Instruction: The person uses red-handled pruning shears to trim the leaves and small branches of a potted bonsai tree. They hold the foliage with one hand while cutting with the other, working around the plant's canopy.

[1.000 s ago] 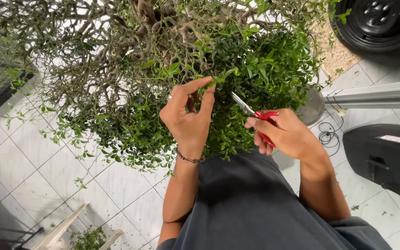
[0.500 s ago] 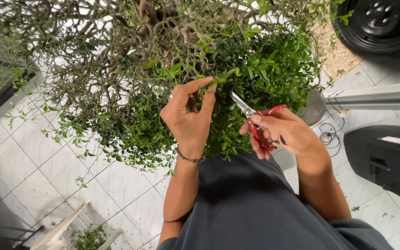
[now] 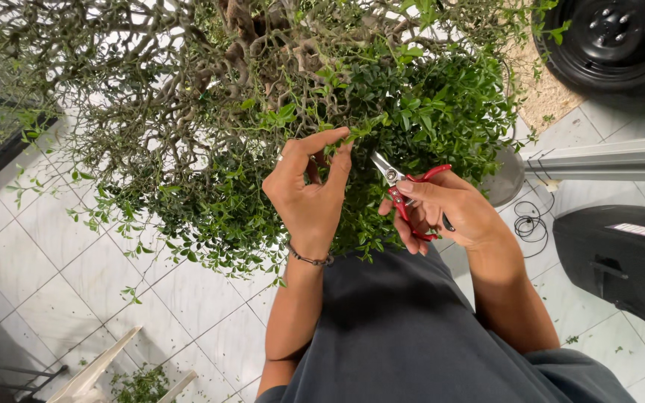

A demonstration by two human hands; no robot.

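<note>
Spreading over the white tiled floor (image 3: pixel 54 246), the small-leaved green shrub with twisted grey branches (image 3: pixel 210 127) fills the upper view. The left hand (image 3: pixel 309 195) pinches a thin leafy twig (image 3: pixel 352 134) between thumb and forefinger at the foliage edge. Just right of it, the right hand (image 3: pixel 449 213) holds red-handled metal pruning scissors (image 3: pixel 404 190), fingers wrapped through the loops, blades slightly parted and pointing up-left toward the twig. Far right lies a black plastic case (image 3: pixel 621 261) bearing a pale rectangular label.
</note>
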